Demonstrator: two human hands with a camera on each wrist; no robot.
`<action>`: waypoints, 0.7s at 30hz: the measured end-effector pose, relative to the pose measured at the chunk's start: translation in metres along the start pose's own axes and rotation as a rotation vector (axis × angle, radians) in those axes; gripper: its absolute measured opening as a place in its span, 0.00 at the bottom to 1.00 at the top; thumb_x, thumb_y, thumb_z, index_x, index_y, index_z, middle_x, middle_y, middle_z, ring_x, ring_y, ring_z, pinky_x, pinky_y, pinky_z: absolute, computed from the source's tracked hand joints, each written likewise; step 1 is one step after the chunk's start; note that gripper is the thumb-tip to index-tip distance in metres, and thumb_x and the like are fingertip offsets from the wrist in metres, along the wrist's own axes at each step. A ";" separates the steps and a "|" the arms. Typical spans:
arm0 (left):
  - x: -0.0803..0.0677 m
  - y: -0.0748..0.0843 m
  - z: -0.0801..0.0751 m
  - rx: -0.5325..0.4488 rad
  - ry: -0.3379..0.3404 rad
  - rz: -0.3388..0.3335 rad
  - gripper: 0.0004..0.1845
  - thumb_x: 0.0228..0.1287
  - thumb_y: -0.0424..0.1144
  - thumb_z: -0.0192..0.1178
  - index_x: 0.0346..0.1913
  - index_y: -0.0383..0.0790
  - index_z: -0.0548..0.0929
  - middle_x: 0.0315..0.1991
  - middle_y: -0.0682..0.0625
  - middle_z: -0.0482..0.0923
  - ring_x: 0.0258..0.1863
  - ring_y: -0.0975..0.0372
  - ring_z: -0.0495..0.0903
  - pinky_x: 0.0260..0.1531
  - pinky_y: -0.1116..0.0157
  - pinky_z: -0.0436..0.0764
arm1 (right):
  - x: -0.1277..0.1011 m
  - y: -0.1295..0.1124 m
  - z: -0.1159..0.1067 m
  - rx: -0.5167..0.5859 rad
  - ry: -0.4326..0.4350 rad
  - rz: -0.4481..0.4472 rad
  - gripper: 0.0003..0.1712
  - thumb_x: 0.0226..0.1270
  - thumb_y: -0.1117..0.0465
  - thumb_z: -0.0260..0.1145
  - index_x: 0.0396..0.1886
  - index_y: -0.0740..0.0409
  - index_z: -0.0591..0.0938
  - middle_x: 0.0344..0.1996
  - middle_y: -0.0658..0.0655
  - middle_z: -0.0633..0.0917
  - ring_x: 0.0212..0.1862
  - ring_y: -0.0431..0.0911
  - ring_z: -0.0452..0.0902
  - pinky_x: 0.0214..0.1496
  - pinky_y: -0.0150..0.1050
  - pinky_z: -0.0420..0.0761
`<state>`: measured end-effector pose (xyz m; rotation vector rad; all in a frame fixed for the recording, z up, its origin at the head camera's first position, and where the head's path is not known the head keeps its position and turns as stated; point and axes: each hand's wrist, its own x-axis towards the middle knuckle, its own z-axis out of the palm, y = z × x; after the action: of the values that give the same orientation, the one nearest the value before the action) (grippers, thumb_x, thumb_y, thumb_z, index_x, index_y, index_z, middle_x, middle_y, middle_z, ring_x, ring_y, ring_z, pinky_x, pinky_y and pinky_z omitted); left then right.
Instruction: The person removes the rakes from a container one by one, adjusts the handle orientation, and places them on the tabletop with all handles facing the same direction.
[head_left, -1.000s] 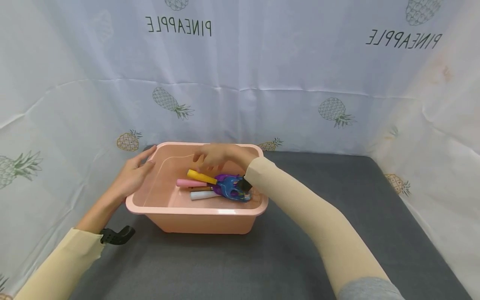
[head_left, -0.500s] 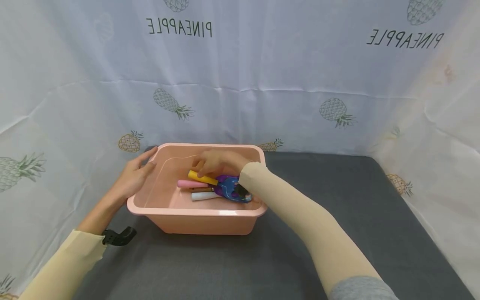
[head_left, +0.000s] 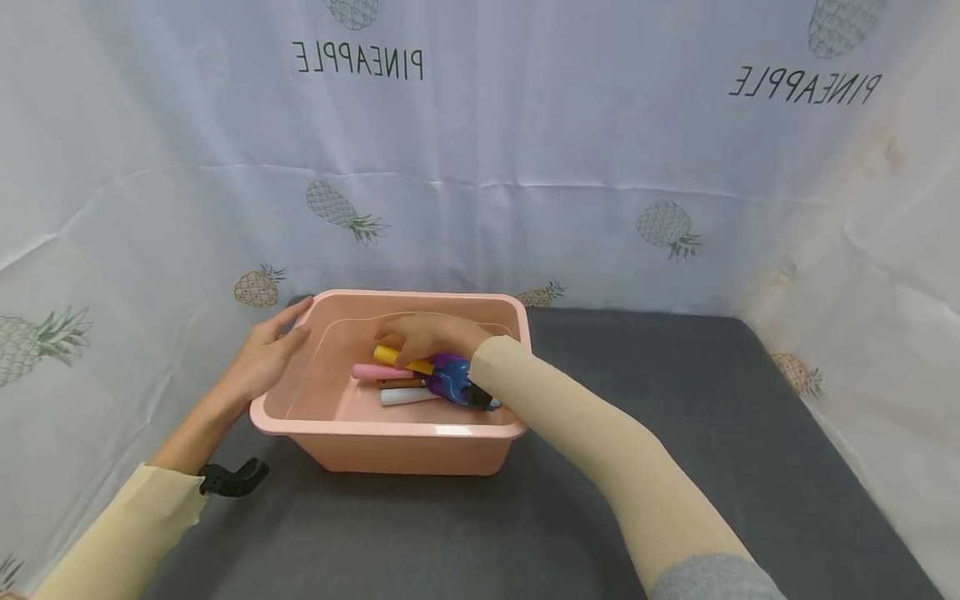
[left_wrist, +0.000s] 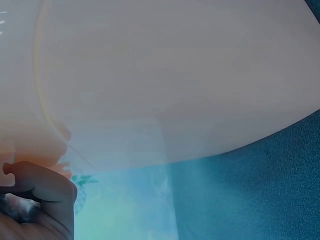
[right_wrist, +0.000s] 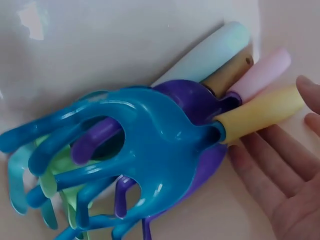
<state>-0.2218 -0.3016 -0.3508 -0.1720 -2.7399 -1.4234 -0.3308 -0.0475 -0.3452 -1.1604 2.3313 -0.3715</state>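
Your left hand (head_left: 264,357) rests with relaxed, open fingers against the left rim of a pink plastic tub (head_left: 390,433), steadying it on the dark grey desk (head_left: 675,417). Your right hand (head_left: 426,337) reaches down inside the tub, fingers loosely spread and open, touching or nearly touching the yellow handle (right_wrist: 260,112) of a blue claw-shaped toy rake (right_wrist: 125,150); nothing is gripped yet. The rake lies on top of a small pile in the tub's middle: a purple scoop (right_wrist: 200,105) and pink, brown and pale blue handles beneath it. This looks like the reaching step. The next move calls for closing your fingers round the yellow handle before lifting.
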 end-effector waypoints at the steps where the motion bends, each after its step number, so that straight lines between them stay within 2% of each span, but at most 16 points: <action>1: 0.000 0.000 0.000 -0.002 0.001 0.000 0.31 0.85 0.45 0.43 0.84 0.44 0.53 0.55 0.23 0.81 0.35 0.68 0.87 0.33 0.68 0.87 | 0.001 0.000 0.000 -0.018 0.005 0.000 0.38 0.71 0.58 0.66 0.80 0.50 0.67 0.79 0.52 0.66 0.74 0.50 0.65 0.80 0.45 0.66; 4: -0.001 0.000 0.000 0.002 0.002 0.002 0.31 0.85 0.45 0.43 0.84 0.45 0.53 0.53 0.23 0.81 0.34 0.69 0.87 0.33 0.68 0.86 | 0.003 0.000 0.002 -0.067 0.017 -0.002 0.39 0.71 0.58 0.68 0.80 0.48 0.68 0.78 0.50 0.68 0.71 0.49 0.67 0.78 0.45 0.67; 8: 0.000 0.000 0.000 0.003 -0.007 -0.004 0.31 0.85 0.45 0.42 0.84 0.46 0.52 0.58 0.23 0.79 0.36 0.70 0.86 0.34 0.68 0.86 | 0.006 0.003 0.004 -0.132 0.028 -0.021 0.38 0.69 0.58 0.69 0.78 0.46 0.69 0.76 0.49 0.69 0.67 0.47 0.69 0.75 0.43 0.71; 12: 0.001 0.001 0.000 0.009 -0.011 -0.008 0.31 0.86 0.45 0.42 0.84 0.46 0.52 0.65 0.23 0.73 0.39 0.73 0.85 0.36 0.70 0.85 | 0.006 0.004 0.006 -0.140 0.040 -0.034 0.31 0.67 0.60 0.71 0.70 0.45 0.76 0.63 0.49 0.77 0.59 0.46 0.72 0.64 0.38 0.76; 15: 0.000 0.001 0.000 0.007 -0.006 -0.013 0.31 0.85 0.46 0.42 0.84 0.46 0.52 0.64 0.23 0.74 0.39 0.72 0.86 0.37 0.70 0.85 | 0.007 0.003 0.009 -0.146 0.056 -0.034 0.26 0.66 0.62 0.72 0.62 0.45 0.78 0.49 0.49 0.77 0.50 0.46 0.73 0.51 0.35 0.75; 21: -0.001 0.001 0.000 -0.003 -0.008 -0.014 0.31 0.85 0.45 0.42 0.84 0.46 0.52 0.60 0.22 0.77 0.37 0.69 0.87 0.35 0.69 0.86 | 0.008 0.003 0.015 -0.175 0.098 -0.031 0.24 0.69 0.63 0.70 0.62 0.44 0.78 0.47 0.50 0.78 0.49 0.46 0.74 0.54 0.34 0.77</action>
<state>-0.2207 -0.3007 -0.3501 -0.1592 -2.7505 -1.4335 -0.3287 -0.0519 -0.3618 -1.2879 2.4737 -0.2437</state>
